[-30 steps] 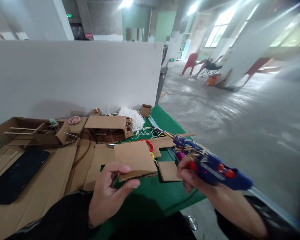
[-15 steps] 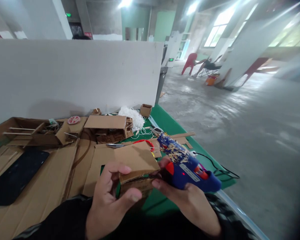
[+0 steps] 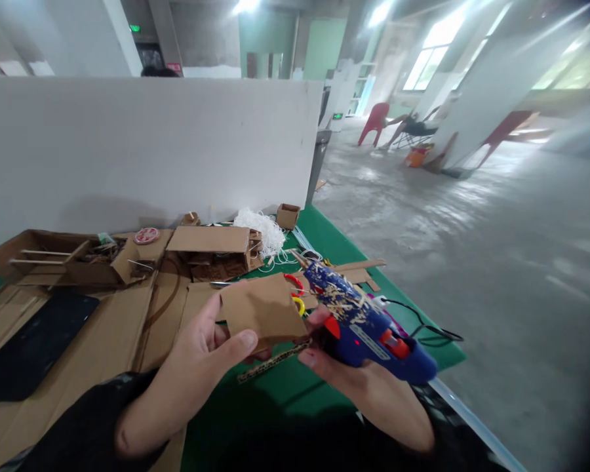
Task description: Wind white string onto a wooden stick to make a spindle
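My left hand (image 3: 204, 357) grips a bent cardboard piece (image 3: 263, 308), thumb on its near face and fingers behind. A blue hot glue gun (image 3: 337, 292) with a red trigger, wood shavings stuck to its barrel, points up and away; my right hand (image 3: 368, 390) holds it. The thumb and a finger of that hand also pinch the right end of a thin cardboard strip (image 3: 273, 364), its corrugated edge toward me. This strip runs below the bent piece, and whether they touch I cannot tell. Scissors with red and yellow handles (image 3: 299, 305) lie partly hidden behind the cardboard.
On the green table (image 3: 319, 229) stand a cardboard box (image 3: 209, 239), a small open box (image 3: 288, 216) and white stringy material (image 3: 260, 233). A black panel (image 3: 34, 341) lies on cardboard at left. A white partition (image 3: 152, 144) borders the back; a black cable (image 3: 427, 321) trails right.
My left hand has shifted its hold, and the cardboard has turned so its broad face tilts toward me. The bent piece and lower strip now show a wider gap. The glue gun has barely moved.
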A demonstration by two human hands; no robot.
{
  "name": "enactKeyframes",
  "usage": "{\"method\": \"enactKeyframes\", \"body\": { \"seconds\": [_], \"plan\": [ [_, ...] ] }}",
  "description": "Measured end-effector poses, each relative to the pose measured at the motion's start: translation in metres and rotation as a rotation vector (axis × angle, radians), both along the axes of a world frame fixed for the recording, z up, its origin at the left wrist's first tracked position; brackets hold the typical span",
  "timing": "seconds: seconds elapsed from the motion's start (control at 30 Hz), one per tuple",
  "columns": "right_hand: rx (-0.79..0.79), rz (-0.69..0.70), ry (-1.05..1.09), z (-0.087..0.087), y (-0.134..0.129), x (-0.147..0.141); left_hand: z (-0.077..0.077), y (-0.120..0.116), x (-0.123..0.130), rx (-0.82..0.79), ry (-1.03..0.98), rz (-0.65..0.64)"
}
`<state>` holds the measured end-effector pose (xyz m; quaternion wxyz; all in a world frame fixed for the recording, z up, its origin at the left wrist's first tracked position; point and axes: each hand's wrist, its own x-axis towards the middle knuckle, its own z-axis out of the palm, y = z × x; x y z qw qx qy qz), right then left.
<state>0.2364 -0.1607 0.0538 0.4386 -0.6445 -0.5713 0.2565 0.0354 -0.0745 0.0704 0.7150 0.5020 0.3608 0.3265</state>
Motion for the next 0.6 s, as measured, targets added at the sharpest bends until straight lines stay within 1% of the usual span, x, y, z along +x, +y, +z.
{"method": "enactKeyframes", "body": {
  "seconds": [0.07, 0.17, 0.23, 0.33, 0.43, 0.53, 0.6],
  "plan": [
    [0.024, 0.014, -0.002, 0.001, 0.002, 0.000, -0.001, 0.003, -0.001, 0.001, -0.027, -0.029],
    [0.061, 0.045, 0.028, 0.005, 0.004, -0.002, -0.003, 0.007, -0.001, 0.004, -0.061, -0.038],
    [0.041, 0.039, 0.009, 0.006, 0.004, -0.003, -0.004, 0.009, 0.000, -0.037, -0.080, -0.109],
    [-0.020, 0.011, -0.038, 0.004, 0.004, 0.000, -0.003, 0.013, 0.004, -0.123, -0.151, -0.258],
    [-0.062, 0.059, -0.003, 0.002, 0.005, 0.003, -0.001, 0.016, 0.011, -0.186, -0.180, -0.330],
    [-0.090, 0.080, 0.075, 0.006, 0.008, 0.004, -0.004, 0.015, 0.019, -0.209, -0.195, -0.281],
    [-0.084, 0.083, 0.124, 0.011, 0.010, 0.003, -0.007, 0.012, 0.022, -0.156, -0.180, -0.177]
  ]
}}
